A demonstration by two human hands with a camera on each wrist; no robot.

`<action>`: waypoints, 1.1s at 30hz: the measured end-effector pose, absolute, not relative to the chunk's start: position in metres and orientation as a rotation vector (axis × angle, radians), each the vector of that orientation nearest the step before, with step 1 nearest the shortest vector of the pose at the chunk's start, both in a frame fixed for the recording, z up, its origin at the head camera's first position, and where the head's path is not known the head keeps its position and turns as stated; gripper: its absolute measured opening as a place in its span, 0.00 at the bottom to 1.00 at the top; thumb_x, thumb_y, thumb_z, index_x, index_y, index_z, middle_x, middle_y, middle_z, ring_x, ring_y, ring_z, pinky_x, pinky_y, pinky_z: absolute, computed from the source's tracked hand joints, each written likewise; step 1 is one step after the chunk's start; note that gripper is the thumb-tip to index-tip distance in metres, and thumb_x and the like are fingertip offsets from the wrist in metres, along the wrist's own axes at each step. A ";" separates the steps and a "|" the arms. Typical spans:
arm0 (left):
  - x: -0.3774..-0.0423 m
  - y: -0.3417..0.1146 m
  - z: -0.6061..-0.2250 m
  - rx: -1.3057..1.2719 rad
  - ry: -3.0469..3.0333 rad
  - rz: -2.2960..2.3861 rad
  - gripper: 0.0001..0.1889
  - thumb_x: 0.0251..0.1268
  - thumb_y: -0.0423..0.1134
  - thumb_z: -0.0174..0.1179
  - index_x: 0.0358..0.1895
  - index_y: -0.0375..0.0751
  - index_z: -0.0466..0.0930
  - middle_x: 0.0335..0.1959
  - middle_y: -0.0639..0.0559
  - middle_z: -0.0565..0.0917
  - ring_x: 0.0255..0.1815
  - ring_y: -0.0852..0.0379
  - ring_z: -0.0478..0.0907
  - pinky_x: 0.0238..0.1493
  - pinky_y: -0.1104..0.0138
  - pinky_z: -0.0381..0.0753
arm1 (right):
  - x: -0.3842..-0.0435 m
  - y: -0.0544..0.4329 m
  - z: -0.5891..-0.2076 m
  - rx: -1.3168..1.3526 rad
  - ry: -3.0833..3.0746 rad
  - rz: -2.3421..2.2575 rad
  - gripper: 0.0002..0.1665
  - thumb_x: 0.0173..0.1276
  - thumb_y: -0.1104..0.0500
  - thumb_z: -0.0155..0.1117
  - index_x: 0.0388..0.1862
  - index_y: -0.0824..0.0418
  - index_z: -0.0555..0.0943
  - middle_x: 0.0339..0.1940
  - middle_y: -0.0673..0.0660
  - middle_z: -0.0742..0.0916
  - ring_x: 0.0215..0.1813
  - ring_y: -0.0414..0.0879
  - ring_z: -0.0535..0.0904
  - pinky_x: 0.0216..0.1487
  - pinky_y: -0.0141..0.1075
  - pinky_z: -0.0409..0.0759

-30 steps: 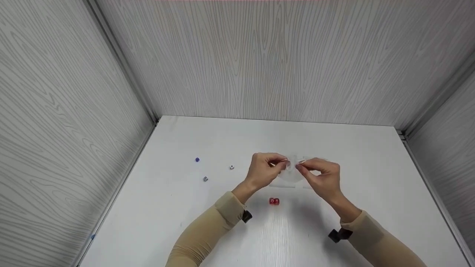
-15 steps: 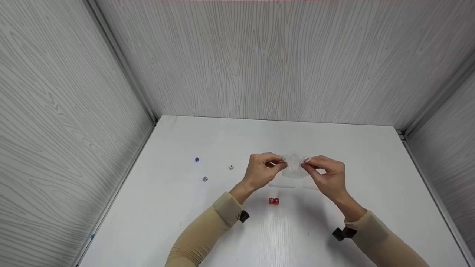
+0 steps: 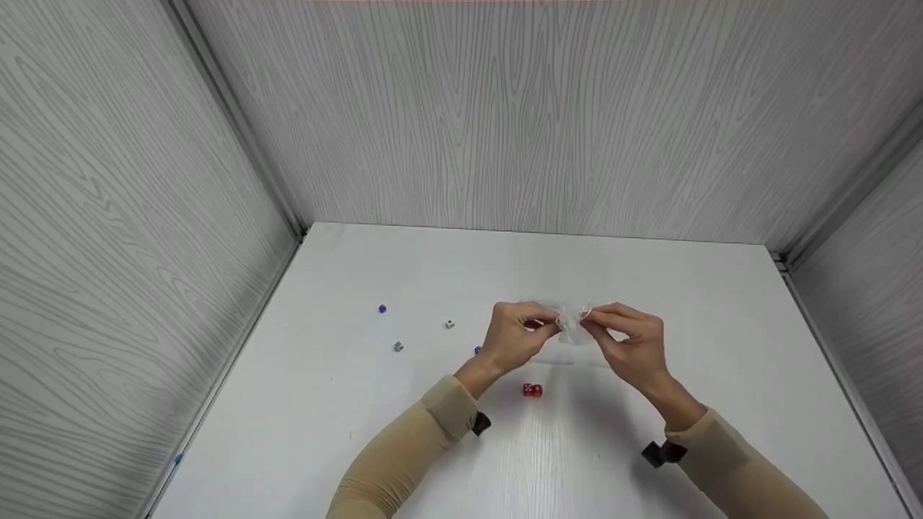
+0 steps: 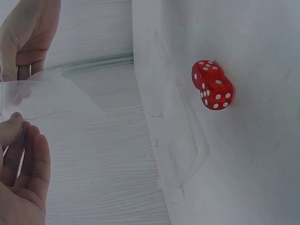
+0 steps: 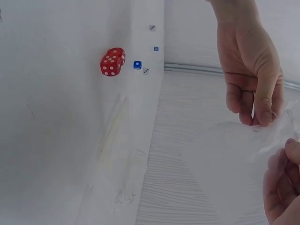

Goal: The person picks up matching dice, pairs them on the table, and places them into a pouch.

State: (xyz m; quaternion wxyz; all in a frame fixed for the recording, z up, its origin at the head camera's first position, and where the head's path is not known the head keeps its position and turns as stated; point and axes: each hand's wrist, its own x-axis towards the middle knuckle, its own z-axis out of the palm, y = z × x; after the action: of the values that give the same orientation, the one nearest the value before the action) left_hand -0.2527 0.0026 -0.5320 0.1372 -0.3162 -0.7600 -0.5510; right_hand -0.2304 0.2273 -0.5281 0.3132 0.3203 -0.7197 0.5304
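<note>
Above the white table (image 3: 346,404), a clear plastic bag (image 3: 572,326) is pinched at its top edge between the left hand (image 3: 515,336) and right hand (image 3: 629,344), hanging down between them; two red dice (image 3: 532,390) lie just below, nearer the left hand.

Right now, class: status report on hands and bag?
Left hand and right hand both pinching clear bag above table. Red dice below, clear of hands.
</note>
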 end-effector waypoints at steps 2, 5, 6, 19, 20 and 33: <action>-0.252 0.005 -0.532 -0.914 -2.207 -1.585 0.06 0.71 0.26 0.74 0.46 0.32 0.97 0.43 0.39 0.97 0.39 0.45 0.96 0.45 0.61 0.96 | -0.231 0.225 -0.531 0.860 -1.891 1.391 0.18 0.57 0.88 0.75 0.41 0.72 0.95 0.36 0.68 0.95 0.48 0.28 0.92 0.49 0.23 0.90; -0.252 0.007 -0.534 -0.909 -2.223 -1.592 0.06 0.71 0.26 0.74 0.46 0.34 0.97 0.43 0.39 0.97 0.39 0.45 0.96 0.45 0.64 0.95 | -0.231 0.225 -0.533 0.859 -1.904 1.369 0.19 0.56 0.87 0.76 0.40 0.70 0.96 0.36 0.66 0.95 0.47 0.27 0.91 0.49 0.22 0.89; -0.252 0.007 -0.535 -0.904 -2.232 -1.595 0.06 0.71 0.26 0.74 0.46 0.34 0.97 0.43 0.40 0.97 0.39 0.46 0.96 0.44 0.64 0.94 | -0.231 0.227 -0.534 0.854 -1.909 1.364 0.18 0.56 0.87 0.76 0.40 0.71 0.96 0.36 0.66 0.95 0.47 0.27 0.91 0.49 0.22 0.89; -0.248 -0.017 -0.553 -0.847 -2.567 -1.569 0.14 0.81 0.37 0.69 0.62 0.38 0.91 0.54 0.42 0.95 0.52 0.52 0.94 0.50 0.72 0.91 | -0.228 0.259 -0.542 0.752 -1.938 1.341 0.17 0.57 0.88 0.75 0.39 0.73 0.95 0.36 0.69 0.95 0.48 0.25 0.91 0.50 0.21 0.88; -0.247 -0.020 -0.555 -0.842 -2.606 -1.568 0.15 0.82 0.39 0.68 0.63 0.39 0.91 0.56 0.42 0.95 0.53 0.52 0.93 0.51 0.71 0.91 | -0.228 0.261 -0.542 0.752 -1.935 1.342 0.17 0.57 0.88 0.75 0.39 0.74 0.95 0.36 0.69 0.95 0.48 0.25 0.91 0.50 0.21 0.88; -0.234 -0.042 -0.578 -0.770 -2.984 -1.401 0.28 0.69 0.50 0.80 0.66 0.38 0.90 0.60 0.44 0.93 0.61 0.46 0.89 0.64 0.59 0.87 | -0.226 0.278 -0.551 0.723 -1.968 1.278 0.17 0.56 0.88 0.76 0.39 0.73 0.95 0.36 0.67 0.95 0.48 0.22 0.90 0.49 0.19 0.87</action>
State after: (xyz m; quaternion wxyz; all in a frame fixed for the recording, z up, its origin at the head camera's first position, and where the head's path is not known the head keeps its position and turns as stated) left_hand -0.2338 -0.0422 -0.5775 -0.1217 -0.2257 -0.8749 -0.4108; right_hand -0.2264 0.2775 -0.5506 0.3366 0.2773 -0.7547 0.4901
